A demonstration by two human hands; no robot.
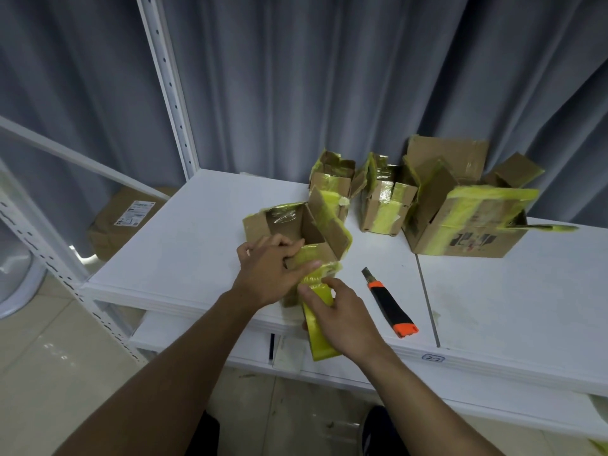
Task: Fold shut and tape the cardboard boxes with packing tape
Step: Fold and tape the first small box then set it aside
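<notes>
In the head view, you are gripping the near rim of the nearest box [296,232] with your left hand [266,274], fingers curled over it. Your right hand [345,320] is holding the yellow tape [320,343], which is hanging over the front edge of the table [184,245]. Little is looking finished: this box is standing open, and the three other boxes [460,225] behind it are showing raised flaps.

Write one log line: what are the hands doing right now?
left hand grips near box | right hand holds yellow tape | box flaps open | utility knife on shelf, untouched
</notes>
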